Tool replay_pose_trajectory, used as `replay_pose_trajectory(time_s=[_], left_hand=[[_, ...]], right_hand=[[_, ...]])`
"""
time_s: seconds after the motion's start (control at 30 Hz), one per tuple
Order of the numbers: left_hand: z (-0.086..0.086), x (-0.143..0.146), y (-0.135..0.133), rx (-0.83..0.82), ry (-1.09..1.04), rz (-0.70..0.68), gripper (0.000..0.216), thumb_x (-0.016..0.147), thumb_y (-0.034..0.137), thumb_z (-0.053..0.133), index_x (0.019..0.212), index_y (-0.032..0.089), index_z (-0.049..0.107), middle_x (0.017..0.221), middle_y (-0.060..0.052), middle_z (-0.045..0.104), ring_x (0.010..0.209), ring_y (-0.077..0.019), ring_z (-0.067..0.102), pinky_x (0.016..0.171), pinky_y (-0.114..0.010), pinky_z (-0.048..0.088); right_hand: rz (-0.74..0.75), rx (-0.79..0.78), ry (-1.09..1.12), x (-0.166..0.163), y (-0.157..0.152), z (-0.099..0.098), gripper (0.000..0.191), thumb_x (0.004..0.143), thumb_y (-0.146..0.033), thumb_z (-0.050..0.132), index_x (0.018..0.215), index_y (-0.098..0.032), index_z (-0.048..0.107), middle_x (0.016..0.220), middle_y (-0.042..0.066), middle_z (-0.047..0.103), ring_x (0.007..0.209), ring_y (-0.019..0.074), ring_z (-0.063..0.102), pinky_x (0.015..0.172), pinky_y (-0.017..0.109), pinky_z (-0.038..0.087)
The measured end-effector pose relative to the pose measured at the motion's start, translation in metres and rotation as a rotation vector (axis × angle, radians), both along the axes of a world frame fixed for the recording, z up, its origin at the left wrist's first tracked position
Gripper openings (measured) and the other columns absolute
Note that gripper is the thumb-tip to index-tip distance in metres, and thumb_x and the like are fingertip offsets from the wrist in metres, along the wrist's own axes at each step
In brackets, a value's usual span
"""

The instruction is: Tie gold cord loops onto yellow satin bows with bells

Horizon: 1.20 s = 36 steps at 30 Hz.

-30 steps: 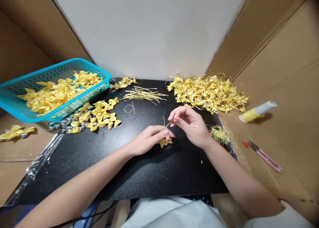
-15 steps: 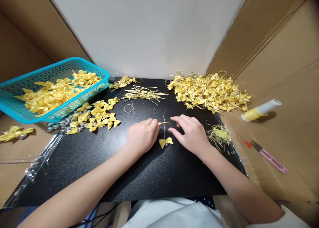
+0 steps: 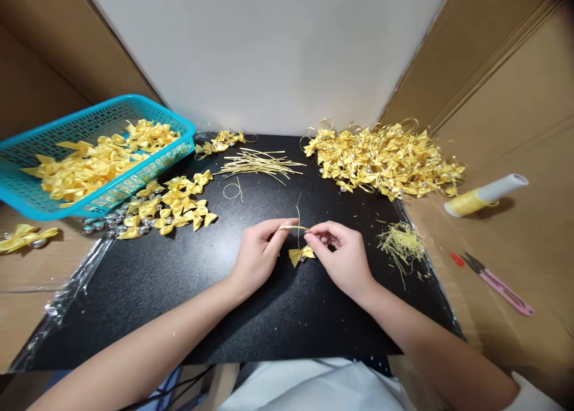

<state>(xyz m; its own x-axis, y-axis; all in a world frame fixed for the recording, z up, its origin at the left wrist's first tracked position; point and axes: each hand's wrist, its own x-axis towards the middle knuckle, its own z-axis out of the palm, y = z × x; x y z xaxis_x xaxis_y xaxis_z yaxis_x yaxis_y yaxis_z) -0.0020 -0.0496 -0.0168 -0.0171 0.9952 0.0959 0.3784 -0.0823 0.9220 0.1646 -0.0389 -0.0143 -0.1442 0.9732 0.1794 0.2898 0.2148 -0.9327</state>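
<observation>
A small yellow ribbon bow [image 3: 299,255] lies on the black mat [image 3: 188,291] between my hands. A thin gold cord [image 3: 293,227] runs across just above it. My left hand [image 3: 258,254] pinches the cord's left end with thumb and fingers. My right hand [image 3: 341,255] pinches the cord's right end, close to the bow's right wing. One cord tail sticks up toward the back.
A teal basket [image 3: 40,136] of yellow bows sits at the left, loose bows [image 3: 173,206] beside it. Cut gold cords [image 3: 258,164] lie at the back, a big heap of finished bows [image 3: 385,160] back right. Thread scraps [image 3: 401,242], a thread spool [image 3: 484,195] and pink snips [image 3: 497,282] lie right.
Both hands came down from a raised pinch to the mat, spread briefly flat beside the bow, then closed again on the cord's two ends above it.
</observation>
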Motion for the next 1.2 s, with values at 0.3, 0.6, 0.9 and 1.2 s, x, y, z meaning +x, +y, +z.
replay_pose_trajectory(time_s=[0.3, 0.6, 0.9, 1.2], left_hand=[[-0.001, 0.012, 0.001, -0.013, -0.223, 0.222, 0.022, 0.08, 0.036, 0.066, 0.075, 0.015, 0.071, 0.059, 0.002, 0.061, 0.052, -0.0086, 0.05, 0.052, -0.02, 0.042], [-0.003, 0.017, -0.001, -0.172, -0.38, 0.202, 0.027, 0.072, 0.042, 0.073, 0.073, 0.015, 0.069, 0.052, 0.005, 0.049, 0.044, -0.0058, 0.041, 0.042, -0.018, 0.032], [0.001, 0.011, 0.001, -0.252, -0.493, 0.153, 0.025, 0.062, 0.037, 0.079, 0.069, 0.015, 0.068, 0.049, 0.004, 0.057, 0.042, -0.0076, 0.05, 0.042, -0.019, 0.041], [0.003, -0.003, -0.002, -0.248, -0.555, -0.071, 0.024, 0.061, 0.027, 0.084, 0.075, 0.015, 0.069, 0.059, 0.0, 0.069, 0.051, -0.0112, 0.065, 0.054, -0.02, 0.054]], right_hand=[[0.088, -0.289, 0.424, -0.023, -0.033, -0.006, 0.012, 0.077, -0.024, 0.069, 0.075, -0.019, 0.058, 0.07, 0.001, 0.068, 0.066, 0.0162, 0.072, 0.065, 0.026, 0.059], [0.138, -0.24, 0.333, -0.031, -0.035, -0.021, 0.006, 0.078, -0.02, 0.065, 0.075, -0.019, 0.06, 0.07, 0.002, 0.069, 0.064, 0.0148, 0.068, 0.066, 0.027, 0.058], [0.09, -0.11, 0.206, -0.026, -0.032, -0.022, 0.006, 0.081, -0.021, 0.063, 0.076, -0.019, 0.062, 0.071, 0.002, 0.067, 0.065, 0.0149, 0.065, 0.066, 0.029, 0.055], [0.097, 0.182, 0.057, -0.015, -0.027, -0.016, 0.012, 0.081, -0.01, 0.059, 0.074, -0.02, 0.059, 0.069, 0.001, 0.063, 0.064, 0.0122, 0.06, 0.063, 0.024, 0.051]])
